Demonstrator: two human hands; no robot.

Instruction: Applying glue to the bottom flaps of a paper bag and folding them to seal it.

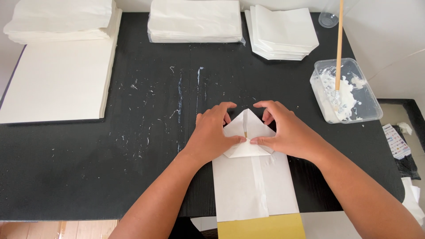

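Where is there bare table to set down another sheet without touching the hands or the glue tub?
The widest bare patch of black table lies left of the left hand, below the large paper sheet stack. A smaller patch sits between the folded stacks and the hands. Right of the right hand it is crowded by the glue tub.

At ten o'clock I see a flat stack of large cream paper sheets (pixel 57 82); at twelve, folded white paper piles (pixel 195 20); at two, a clear plastic glue tub (pixel 369 99) holding a wooden-handled brush (pixel 339 48).
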